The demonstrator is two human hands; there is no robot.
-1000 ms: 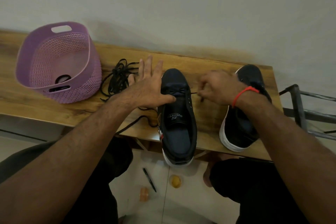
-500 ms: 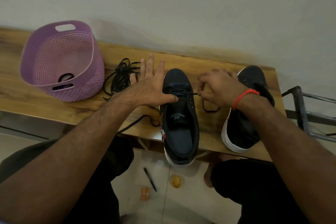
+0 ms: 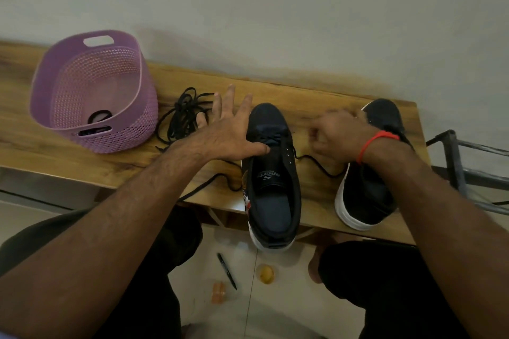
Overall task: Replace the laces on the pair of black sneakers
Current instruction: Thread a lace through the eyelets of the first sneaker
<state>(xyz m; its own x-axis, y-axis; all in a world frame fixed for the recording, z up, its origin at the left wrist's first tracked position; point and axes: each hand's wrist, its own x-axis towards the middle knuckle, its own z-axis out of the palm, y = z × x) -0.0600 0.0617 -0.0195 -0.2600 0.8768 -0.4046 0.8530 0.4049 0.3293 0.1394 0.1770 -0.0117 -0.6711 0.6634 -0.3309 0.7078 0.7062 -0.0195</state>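
Plain pale wall behind; long wooden tabletop (image 3: 325, 107) below it. Black low-top sneaker with white sole (image 3: 271, 173) at centre, toe toward wall, heel overhanging near edge. Second black sneaker with white sole (image 3: 367, 190) just to its right, partly hidden under right forearm. Left hand (image 3: 228, 132): fingers spread wide and straight, thumb tip pressing on lowest lacing of centre sneaker. Right hand (image 3: 334, 136) (motion-blurred): fingers curled, pinching thin black lace (image 3: 316, 164) running from right-side eyelets in a slack loop across tabletop. Loose tangle of black laces (image 3: 183, 118) beside left hand. Lilac perforated plastic basket (image 3: 93, 93) at far left. Red band (image 3: 376, 140) around right wrist. Black pen (image 3: 227, 271) on tiled floor.
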